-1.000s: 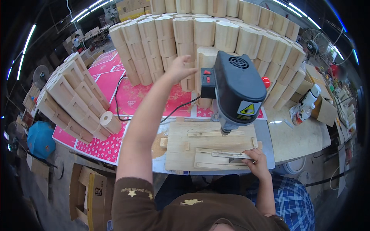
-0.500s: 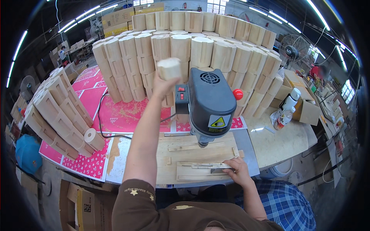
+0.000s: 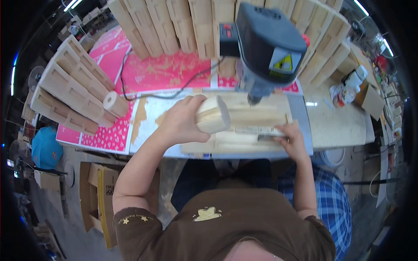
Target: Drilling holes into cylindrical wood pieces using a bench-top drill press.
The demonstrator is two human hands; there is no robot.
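My left hand [image 3: 185, 118] is wrapped round a pale wooden cylinder [image 3: 214, 115], holding it tilted above the near left part of a wooden jig board [image 3: 278, 104]. Over the board hangs the black head of a bench drill press [image 3: 270, 48], its chuck [image 3: 254, 98] pointing down to the right of the cylinder. At the right end of the jig's wooden rails [image 3: 237, 140], my right hand [image 3: 292, 138] has its fingers closed by a thin strip with a dark edge. What exactly they grip is too small to make out.
Stacked wooden blocks [image 3: 191, 30] form a wall behind the drill press. More stacks [image 3: 74, 87] stand at the left, beside a short cylinder with a hole [image 3: 115, 103]. A black cable [image 3: 174, 93] crosses the pink sheet. Bottles [image 3: 348, 89] and a cardboard box [image 3: 372, 102] are at right.
My left hand has brought the wooden cylinder from the stacked wall down and toward me, over the jig. The view has tilted downward. My right hand stays at the jig's right end.
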